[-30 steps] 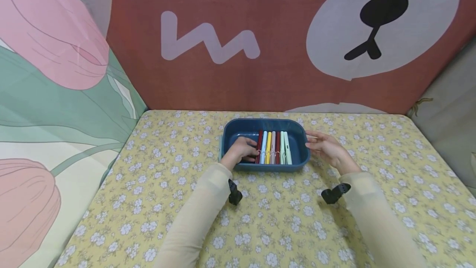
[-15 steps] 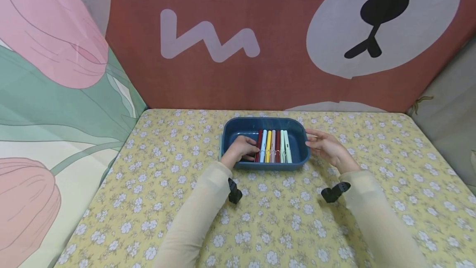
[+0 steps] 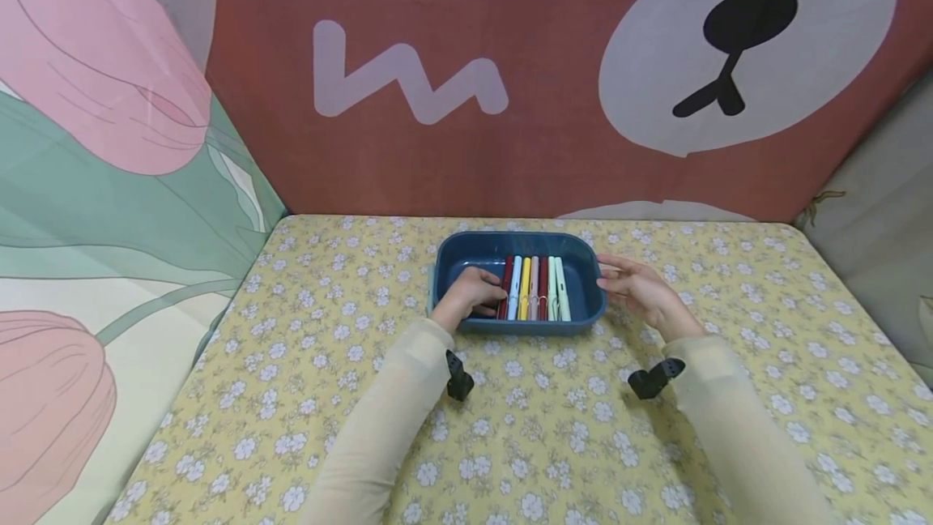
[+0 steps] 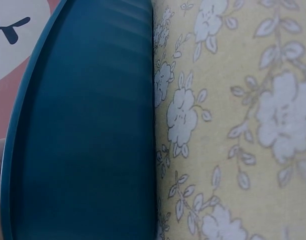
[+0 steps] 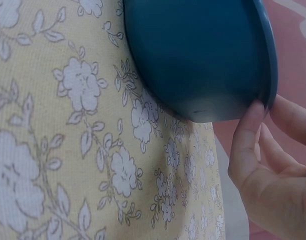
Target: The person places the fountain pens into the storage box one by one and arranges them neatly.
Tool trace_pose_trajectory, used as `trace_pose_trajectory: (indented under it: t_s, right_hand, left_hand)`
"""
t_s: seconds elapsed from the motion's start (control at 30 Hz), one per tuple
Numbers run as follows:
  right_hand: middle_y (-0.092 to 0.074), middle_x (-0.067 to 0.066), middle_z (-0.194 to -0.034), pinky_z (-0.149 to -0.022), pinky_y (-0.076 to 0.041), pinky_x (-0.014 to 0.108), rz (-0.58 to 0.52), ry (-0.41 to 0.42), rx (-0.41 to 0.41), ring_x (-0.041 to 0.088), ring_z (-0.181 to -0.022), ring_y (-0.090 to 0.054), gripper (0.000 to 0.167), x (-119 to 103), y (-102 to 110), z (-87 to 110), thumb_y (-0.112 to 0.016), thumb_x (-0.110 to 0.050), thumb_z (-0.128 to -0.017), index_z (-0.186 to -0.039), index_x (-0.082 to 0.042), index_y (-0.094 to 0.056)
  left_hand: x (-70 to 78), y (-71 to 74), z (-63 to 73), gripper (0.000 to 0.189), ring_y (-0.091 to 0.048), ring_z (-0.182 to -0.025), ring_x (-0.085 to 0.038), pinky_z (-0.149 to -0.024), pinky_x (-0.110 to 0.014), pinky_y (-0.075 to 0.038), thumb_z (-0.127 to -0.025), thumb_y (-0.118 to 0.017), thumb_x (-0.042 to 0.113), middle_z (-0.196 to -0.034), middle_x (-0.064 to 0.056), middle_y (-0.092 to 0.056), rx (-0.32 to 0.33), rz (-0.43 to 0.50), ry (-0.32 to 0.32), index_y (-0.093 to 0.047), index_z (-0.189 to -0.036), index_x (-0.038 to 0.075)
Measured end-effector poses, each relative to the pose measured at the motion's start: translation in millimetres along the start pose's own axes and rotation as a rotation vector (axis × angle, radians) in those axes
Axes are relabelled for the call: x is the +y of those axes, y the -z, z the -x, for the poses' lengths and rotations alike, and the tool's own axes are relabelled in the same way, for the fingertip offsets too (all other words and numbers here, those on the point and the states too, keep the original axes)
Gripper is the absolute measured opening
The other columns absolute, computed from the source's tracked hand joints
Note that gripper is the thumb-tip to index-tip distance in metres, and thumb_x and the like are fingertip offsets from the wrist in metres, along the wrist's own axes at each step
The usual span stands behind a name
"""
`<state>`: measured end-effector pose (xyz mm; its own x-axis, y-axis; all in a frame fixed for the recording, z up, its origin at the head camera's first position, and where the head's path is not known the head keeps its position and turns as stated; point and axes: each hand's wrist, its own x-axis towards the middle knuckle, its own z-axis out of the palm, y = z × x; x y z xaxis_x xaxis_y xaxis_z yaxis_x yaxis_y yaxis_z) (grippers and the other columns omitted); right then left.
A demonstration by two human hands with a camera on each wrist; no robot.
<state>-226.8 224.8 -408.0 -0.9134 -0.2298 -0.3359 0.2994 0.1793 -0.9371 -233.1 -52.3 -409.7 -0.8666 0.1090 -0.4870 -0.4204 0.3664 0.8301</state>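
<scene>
A row of capped pens with clips (image 3: pixel 526 290) lies side by side in a dark blue plastic box (image 3: pixel 532 329) in the head view. They are dark red, light blue, yellow, mauve and pale green. My left hand (image 3: pixel 470 294) reaches over the box's near wall, its fingers against the dark red pen (image 3: pixel 506 286) at the row's left end. Its fingertips are partly hidden. At the box's right end, my right hand (image 3: pixel 641 292) pinches the rim; in the right wrist view its thumb (image 5: pixel 250 122) presses the outer wall. Only the box's outer wall (image 4: pixel 88 125) fills the left wrist view.
A yellow flowered cloth (image 3: pixel 510 444) covers the table. A red printed curtain (image 3: pixel 437 168) hangs behind its far edge, and a flower-printed one (image 3: pixel 146 209) on the left. At the box's left end shows a pale blue-green edge (image 3: pixel 432 286).
Both hands stay almost in place. The pens' near ends appear to have shifted slightly left, with the row now a little slanted; the box has not visibly moved.
</scene>
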Motion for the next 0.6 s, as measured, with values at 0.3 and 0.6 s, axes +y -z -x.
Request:
trace_pose_trajectory:
  t_s: [0.3,0.6]
  right_hand:
    - [-0.057,-0.013,-0.099,-0.078,-0.054,0.015,0.0,-0.003,0.002,-0.002,-0.086,-0.062,0.067,-1.4,-1.6,0.0,-0.056,-0.009,-0.096,-0.153,-0.006,-0.021]
    - [-0.057,-0.013,-0.098,-0.078,-0.055,0.016,0.012,-0.002,0.007,-0.001,-0.085,-0.061,0.066,-1.5,-1.4,1.0,-0.056,-0.01,-0.096,-0.152,-0.006,-0.022]
  left_hand:
    - [-2.3,-0.9,-1.5,0.038,-0.065,-0.104,-0.031,-0.075,-0.032,-0.061,-0.091,-0.063,0.007,-0.121,-0.019,-0.061,0.016,0.029,-0.034,-0.056,-0.128,-0.001]
    - [-2.8,-1.9,0.0,0.039,-0.066,-0.103,-0.032,-0.08,-0.033,-0.061,-0.093,-0.058,0.007,-0.119,-0.022,-0.063,0.095,0.153,-0.197,-0.054,-0.131,-0.001]
